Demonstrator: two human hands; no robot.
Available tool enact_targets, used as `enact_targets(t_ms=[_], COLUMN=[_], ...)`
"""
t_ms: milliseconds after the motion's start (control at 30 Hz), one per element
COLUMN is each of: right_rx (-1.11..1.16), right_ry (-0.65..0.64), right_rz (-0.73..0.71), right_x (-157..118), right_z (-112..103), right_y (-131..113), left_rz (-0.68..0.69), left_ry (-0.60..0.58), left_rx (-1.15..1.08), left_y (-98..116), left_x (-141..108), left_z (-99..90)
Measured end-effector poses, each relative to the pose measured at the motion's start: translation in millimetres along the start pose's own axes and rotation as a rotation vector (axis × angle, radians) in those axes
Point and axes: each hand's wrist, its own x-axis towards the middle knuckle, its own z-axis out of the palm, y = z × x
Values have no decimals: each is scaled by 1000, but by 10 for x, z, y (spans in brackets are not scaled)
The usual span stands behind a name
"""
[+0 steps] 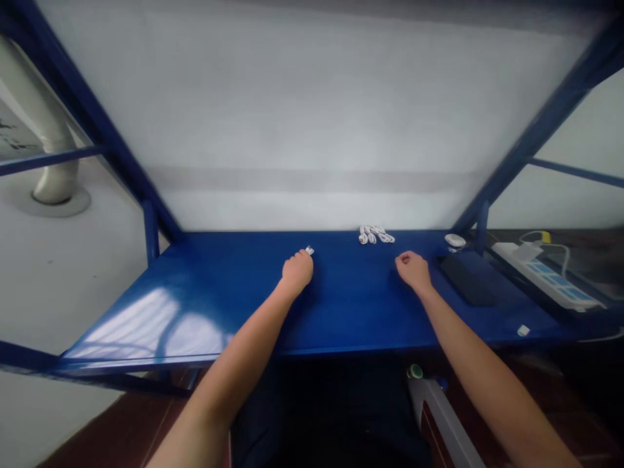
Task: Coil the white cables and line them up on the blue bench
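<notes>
My left hand (298,270) is closed above the middle of the blue table, with a small white piece (310,250) poking out past its fingers. Most of that piece is covered by the hand, so its kind does not show. Farther right, my right hand (413,268) has its fingers curled together; whatever may be inside them is hidden. Between the hands, toward the back edge, lie several coiled white cables (376,234). A dark, flat, phone-like slab (467,281) rests just right of my right hand.
The blue table (234,286) meets a pale panel at the back, with slanted blue frame bars either side. A rounded white item (455,240) sits at the back right, a small white block (523,330) near the front right. Beyond is a white power strip (550,276).
</notes>
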Motion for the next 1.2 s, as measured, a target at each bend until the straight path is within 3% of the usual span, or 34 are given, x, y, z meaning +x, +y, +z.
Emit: enact_targets(t_ms=[133,267,400,500,567,767,1000,1100,1200], right_rx=[-360,-460,-388,-246,-173,-245,-159,78,518], right_ry=[-152,-162,-84,-121,-140,-50,-14,-7,-114], right_rz=[102,111,-137,-393,-462,-247,-252,-227,-35], right_x=[-28,-19,34,127,201,312,183,104,39], right_z=[-257,-307,-85,171,346,704,714,719,748], right_y=[212,128,-182,-457,-614,-831,-775,-738,-791], left_rz=[-124,-191,-137,-57,0,30,25,17,63], left_ry=[101,58,59,69,25,-47,16,149,368], left_rx=[119,159,187,161,112,48,-1,-18,-78], left_y=[-336,-593,-701,-797,-880,-1030,-1050,-1007,-818], left_x=[255,460,437,351,331,508,638,550,434], left_z=[-81,-199,-260,-227,-183,-85,-79,-70,-35])
